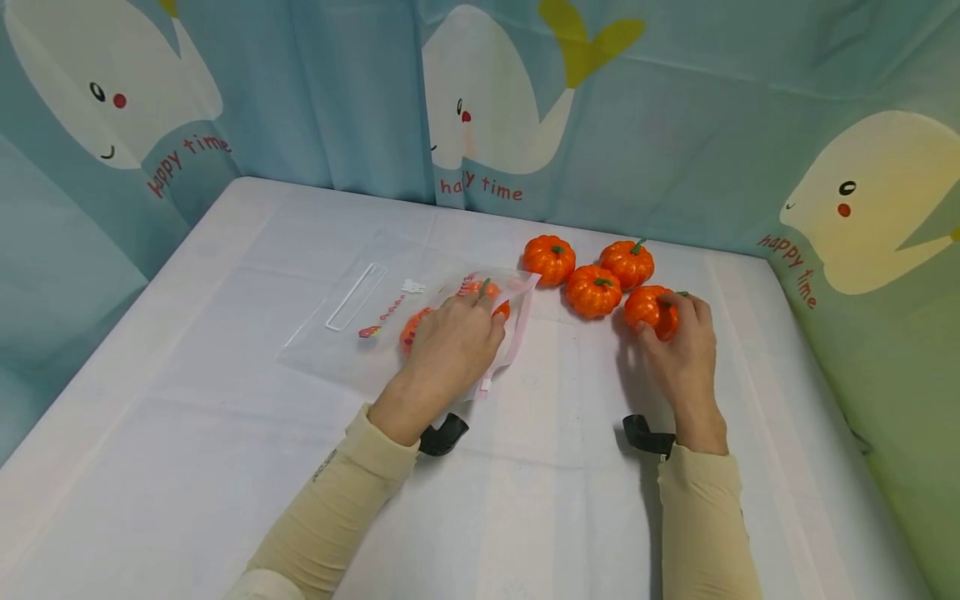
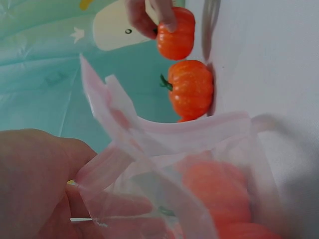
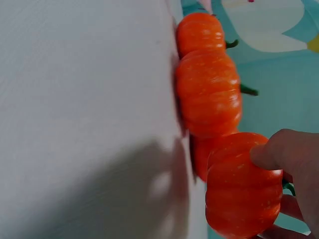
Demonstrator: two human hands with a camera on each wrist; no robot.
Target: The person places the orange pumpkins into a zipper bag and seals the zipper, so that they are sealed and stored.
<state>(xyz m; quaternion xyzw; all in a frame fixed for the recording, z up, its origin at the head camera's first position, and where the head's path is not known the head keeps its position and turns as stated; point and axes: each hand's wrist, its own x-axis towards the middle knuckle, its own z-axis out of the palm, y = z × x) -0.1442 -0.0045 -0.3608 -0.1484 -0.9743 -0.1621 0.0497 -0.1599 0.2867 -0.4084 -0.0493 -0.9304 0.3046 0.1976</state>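
Beige sleeve [image 1: 701,521] closest; left grip [image 1: 456,335] pinches zip bag [image 1: 397,307], prob spreading it; right grip [image 1: 684,354] curls round pumpkin [image 1: 643,303] right of bag.

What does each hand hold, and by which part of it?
The right hand holds an orange pumpkin by its rounded body, near the stem; the left hand holds the clear bag near its open edge.

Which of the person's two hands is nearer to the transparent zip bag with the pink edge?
The left hand: it grips the zip bag near its pink-edged opening. The right hand is apart from it, off to the right, holding an orange pumpkin.
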